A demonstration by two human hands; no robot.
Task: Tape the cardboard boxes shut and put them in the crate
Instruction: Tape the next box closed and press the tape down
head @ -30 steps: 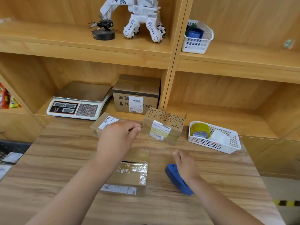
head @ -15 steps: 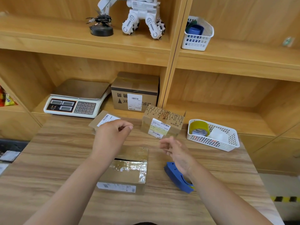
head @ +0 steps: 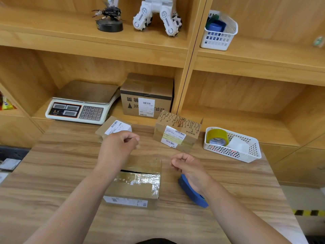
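Left hand [head: 119, 147]: I see it raised over the far end of the near box, fingers curled in, thumb tip against the forefinger. I cannot tell whether it pinches anything.
Right hand [head: 188, 166]: raised just right of the near box, fingers curled inward. I cannot tell whether they hold anything.
Near cardboard box [head: 135, 187]: mid-table, under my left forearm. Shiny clear tape runs across its top, a dark gap shows along the flap seam, and a label faces me.
Tape dispenser [head: 191, 192]: blue, lying on the wooden table [head: 61, 164] just right of the near box, partly under my right wrist.
Patterned box [head: 177, 132]: at the table's far edge, labelled.
Flat labelled box [head: 114, 127]: at the far edge, behind my left hand.
White table basket [head: 232, 154]: far right corner; it holds a yellowish tape roll [head: 217, 137] and a white object [head: 239, 144] I cannot identify.
White shelf basket [head: 219, 41]: upper right shelf, blue items [head: 215, 27] inside.
Lower left shelf: a weighing scale [head: 80, 104] and a printed carton [head: 146, 97] side by side.
Upper left shelf: a white toy robot [head: 156, 14] beside a black figure [head: 109, 18].
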